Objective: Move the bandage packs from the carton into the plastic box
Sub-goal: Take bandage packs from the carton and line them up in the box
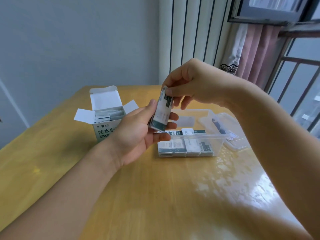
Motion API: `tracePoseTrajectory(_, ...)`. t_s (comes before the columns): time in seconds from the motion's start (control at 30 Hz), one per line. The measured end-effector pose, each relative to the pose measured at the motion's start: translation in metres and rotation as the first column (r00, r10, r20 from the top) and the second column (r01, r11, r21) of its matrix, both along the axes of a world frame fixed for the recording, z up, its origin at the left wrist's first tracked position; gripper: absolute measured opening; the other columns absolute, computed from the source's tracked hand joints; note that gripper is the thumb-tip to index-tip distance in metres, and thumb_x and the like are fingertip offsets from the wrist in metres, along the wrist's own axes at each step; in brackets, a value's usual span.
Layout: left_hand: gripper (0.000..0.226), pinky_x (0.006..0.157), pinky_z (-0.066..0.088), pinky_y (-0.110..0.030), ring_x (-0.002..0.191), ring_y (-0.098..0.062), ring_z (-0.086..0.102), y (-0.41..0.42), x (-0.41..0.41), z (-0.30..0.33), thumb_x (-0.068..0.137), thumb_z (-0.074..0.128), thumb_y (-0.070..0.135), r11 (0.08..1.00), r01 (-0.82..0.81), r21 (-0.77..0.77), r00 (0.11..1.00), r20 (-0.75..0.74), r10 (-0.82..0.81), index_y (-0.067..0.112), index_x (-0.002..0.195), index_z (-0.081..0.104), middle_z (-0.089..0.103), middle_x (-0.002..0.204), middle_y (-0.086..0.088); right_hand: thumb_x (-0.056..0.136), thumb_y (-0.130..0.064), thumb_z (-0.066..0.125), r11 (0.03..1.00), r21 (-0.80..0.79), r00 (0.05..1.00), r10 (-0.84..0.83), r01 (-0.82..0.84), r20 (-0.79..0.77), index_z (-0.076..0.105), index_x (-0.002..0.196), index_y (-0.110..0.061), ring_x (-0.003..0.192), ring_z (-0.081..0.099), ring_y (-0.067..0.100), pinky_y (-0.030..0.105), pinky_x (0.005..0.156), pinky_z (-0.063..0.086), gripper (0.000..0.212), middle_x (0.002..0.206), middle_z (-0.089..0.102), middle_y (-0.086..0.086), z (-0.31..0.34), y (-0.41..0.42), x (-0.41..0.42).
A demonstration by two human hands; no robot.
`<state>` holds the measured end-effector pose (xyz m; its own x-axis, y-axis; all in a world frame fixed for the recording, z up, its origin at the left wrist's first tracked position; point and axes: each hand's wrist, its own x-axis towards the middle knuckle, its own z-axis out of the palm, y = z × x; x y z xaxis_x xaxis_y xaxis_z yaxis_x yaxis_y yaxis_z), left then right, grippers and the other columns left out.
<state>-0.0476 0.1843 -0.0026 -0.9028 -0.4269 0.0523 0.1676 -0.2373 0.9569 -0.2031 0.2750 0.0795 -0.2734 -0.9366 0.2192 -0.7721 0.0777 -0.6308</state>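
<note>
A stack of white and dark-green bandage packs (pixel 162 111) is held upright above the left end of the clear plastic box (pixel 199 135). My left hand (pixel 138 130) cups the stack from below and behind, thumb on its left side. My right hand (pixel 188 85) pinches the stack's top end from above. Several packs stand in rows inside the box. The open white carton (pixel 105 118) stands to the left on the wooden table (pixel 155 196), with more packs visible inside.
The box's clear lid (pixel 230 132) lies just right of the box. A wall is behind the table, with a striped curtain, a pink curtain and a barred window (pixel 297 80) to the right.
</note>
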Motion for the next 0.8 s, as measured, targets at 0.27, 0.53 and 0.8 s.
tracePoseTrajectory(0.27,0.031,0.063,0.054,-0.026,0.088,-0.016,0.066,-0.005,-0.004,-0.005,0.107,0.04,0.024,0.931,-0.225,-0.287,0.971,-0.151,0.188,0.016,0.118,0.068,0.073,0.107,-0.008,0.088,-0.028,0.073,0.906,0.234,0.892,-0.249,0.352,-0.378,0.077,0.09,-0.036,0.082,0.066,0.024,0.039,0.086,0.056,0.009,0.086,0.075,-0.004,0.018,0.036,-0.068)
tracePoseTrajectory(0.53,0.014,0.059,0.042,-0.009,0.07,-0.014,0.055,-0.011,-0.004,-0.021,0.098,0.062,0.021,0.425,-0.329,-0.843,0.926,-0.2,0.321,0.028,0.103,0.073,0.068,0.087,0.012,0.088,-0.026,0.074,0.797,0.482,0.843,-0.062,0.365,-0.535,0.077,0.102,-0.029,0.1,0.07,0.03,0.04,0.09,0.057,0.014,0.097,0.075,-0.005,-0.024,0.006,-0.069)
tracePoseTrajectory(0.8,0.01,0.06,0.042,-0.02,0.071,-0.022,0.054,-0.014,-0.005,-0.027,0.095,0.065,0.022,0.364,-0.224,-0.904,0.952,-0.122,0.282,0.026,0.099,0.073,0.069,0.088,0.007,0.089,-0.025,0.074,0.746,0.532,0.837,-0.064,0.402,-0.543,0.075,0.111,-0.025,0.107,0.067,0.029,0.041,0.096,0.054,0.022,0.106,0.073,-0.001,-0.034,-0.002,-0.07)
